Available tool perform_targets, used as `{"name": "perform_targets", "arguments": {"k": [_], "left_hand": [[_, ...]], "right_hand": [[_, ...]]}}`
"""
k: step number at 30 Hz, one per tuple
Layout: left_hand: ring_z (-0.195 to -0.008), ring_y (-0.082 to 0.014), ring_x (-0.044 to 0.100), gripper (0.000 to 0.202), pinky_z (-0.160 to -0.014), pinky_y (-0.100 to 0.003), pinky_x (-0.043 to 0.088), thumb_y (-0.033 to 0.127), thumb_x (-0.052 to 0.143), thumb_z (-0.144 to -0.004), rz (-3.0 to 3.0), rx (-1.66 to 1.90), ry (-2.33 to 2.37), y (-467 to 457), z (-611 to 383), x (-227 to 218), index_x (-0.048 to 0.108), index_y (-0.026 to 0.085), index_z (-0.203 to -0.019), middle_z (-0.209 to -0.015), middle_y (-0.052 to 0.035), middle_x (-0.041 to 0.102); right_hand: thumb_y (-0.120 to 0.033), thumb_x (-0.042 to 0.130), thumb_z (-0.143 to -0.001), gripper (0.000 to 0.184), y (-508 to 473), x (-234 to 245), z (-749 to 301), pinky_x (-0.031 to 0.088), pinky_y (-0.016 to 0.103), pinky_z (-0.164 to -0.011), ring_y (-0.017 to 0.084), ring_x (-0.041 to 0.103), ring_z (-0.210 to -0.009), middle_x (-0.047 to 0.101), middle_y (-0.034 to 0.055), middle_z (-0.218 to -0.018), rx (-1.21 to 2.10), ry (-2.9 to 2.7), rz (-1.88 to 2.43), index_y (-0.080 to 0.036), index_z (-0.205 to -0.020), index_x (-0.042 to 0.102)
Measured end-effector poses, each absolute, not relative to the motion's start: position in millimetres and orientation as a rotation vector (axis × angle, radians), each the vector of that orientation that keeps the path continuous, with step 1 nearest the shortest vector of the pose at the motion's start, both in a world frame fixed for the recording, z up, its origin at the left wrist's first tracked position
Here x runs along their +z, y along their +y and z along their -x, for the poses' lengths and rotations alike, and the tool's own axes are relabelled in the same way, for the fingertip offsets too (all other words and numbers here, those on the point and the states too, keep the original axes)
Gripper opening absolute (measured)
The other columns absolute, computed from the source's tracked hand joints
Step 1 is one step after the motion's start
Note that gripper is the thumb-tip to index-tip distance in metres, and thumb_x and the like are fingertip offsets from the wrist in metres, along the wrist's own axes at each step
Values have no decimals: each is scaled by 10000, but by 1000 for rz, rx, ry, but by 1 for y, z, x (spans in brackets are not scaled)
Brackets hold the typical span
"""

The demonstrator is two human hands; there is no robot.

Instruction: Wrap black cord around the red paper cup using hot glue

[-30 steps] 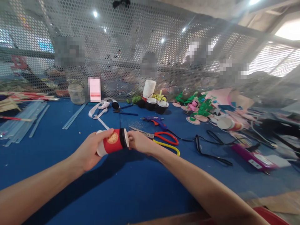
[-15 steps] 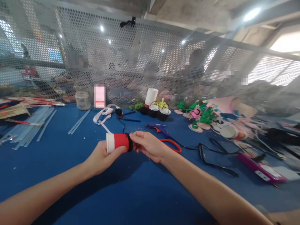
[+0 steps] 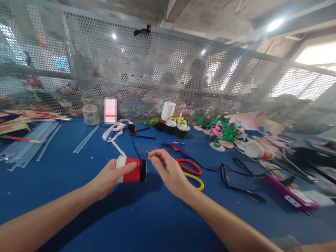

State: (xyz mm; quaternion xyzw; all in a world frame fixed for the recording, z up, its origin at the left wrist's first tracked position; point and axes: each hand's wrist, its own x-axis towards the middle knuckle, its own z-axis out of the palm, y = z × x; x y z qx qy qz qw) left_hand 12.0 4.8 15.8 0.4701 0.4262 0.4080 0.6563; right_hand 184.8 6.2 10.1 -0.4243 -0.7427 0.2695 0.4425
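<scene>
R hand has come off the cup's black end since 0.5s ago, now just beside it; thumb & fingers curled, can't tell if pinching anything. L hand grips 1 red/white paper cup, tipped on its side over tabletop. 1 black cord & 1 white ribbon lead toward it. Nearby: 1 pr scissors, 1 glue gun. Farther: 2 black buckets, 1 clear jar.

A blue worktop carries scissors, a glue gun, translucent sticks, a clear jar and a long purple box.
</scene>
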Motion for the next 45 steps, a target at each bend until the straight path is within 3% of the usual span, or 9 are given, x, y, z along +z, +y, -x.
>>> {"name": "perform_targets", "arguments": {"k": [4, 12, 17, 21, 25, 29, 32, 38, 45], "left_hand": [[-464, -62, 427, 239, -478, -177, 304, 351, 650, -609, -1182, 918, 1016, 3, -13, 13, 611, 117, -641, -498, 36, 550], [-442, -59, 340, 318, -441, -191, 232, 432, 608, -605, -1307, 910, 1129, 1, -17, 10, 574, 116, -600, -467, 55, 444], [-428, -61, 317, 330, -439, -201, 209, 441, 586, -627, -1308, 874, 1206, 3, -14, 5, 502, 131, -550, -457, 58, 410], [-443, -70, 319, 337, -456, -212, 211, 455, 580, -623, -1293, 859, 1219, 6, -13, 3, 463, 148, -550, -467, 60, 391], [-450, -73, 293, 346, -457, -218, 193, 464, 564, -626, -1347, 854, 1253, 6, -13, 6, 439, 156, -529, -467, 63, 367], [-444, -79, 293, 347, -454, -222, 183, 474, 530, -652, -1393, 807, 1271, 5, -13, 8, 458, 154, -539, -457, 61, 366], [-438, -83, 307, 342, -451, -221, 189, 469, 529, -654, -1420, 803, 1277, 5, -12, 9, 476, 151, -539, -447, 59, 381], [-427, -84, 296, 335, -442, -221, 185, 464, 530, -648, -1443, 813, 1321, 8, -11, 4, 487, 156, -523, -439, 63, 374], [-437, -80, 261, 345, -433, -223, 156, 474, 500, -669, -1527, 768, 1361, 13, -7, 11, 475, 155, -540, -458, 64, 326]], "right_hand": [[-287, 279, -869, 317, 3, 14, -184, 333, 329, -890, 155, 459, -1025, 542, 91, -1070, 699, -1985, 957, -153, -1125, 408], [-264, 257, -872, 350, -12, 15, -176, 288, 347, -956, 146, 380, -1137, 476, 74, -1205, 772, -2141, 725, -175, -1190, 373], [-342, 205, -877, 402, 8, 17, -182, 392, 325, -858, 156, 531, -977, 596, 105, -1035, 899, -1898, 856, -125, -1076, 478], [-321, 285, -853, 335, 55, 32, -220, 472, 231, -618, 134, 601, -743, 647, 68, -851, 655, -1717, 1444, -132, -949, 545], [-171, 522, -736, 158, 98, 26, -271, 450, 263, -645, 200, 562, -822, 610, 95, -885, 526, -1628, 1784, -76, -844, 585], [-261, 503, -786, 240, 115, 2, -290, 464, 327, -676, 183, 549, -828, 554, 47, -983, 623, -1652, 1952, -115, -972, 544], [-272, 487, -799, 236, 118, -9, -284, 458, 319, -687, 165, 548, -831, 548, 55, -983, 613, -1623, 1971, -137, -988, 528], [-169, 580, -658, 257, 101, 7, -276, 432, 273, -566, 171, 577, -638, 587, 32, -666, 561, -1498, 1826, -121, -897, 498], [-279, 554, -675, 154, 31, 40, -250, 416, 202, -428, 82, 519, -422, 575, 3, -540, 1139, -1626, 1400, -129, -678, 518]]}}
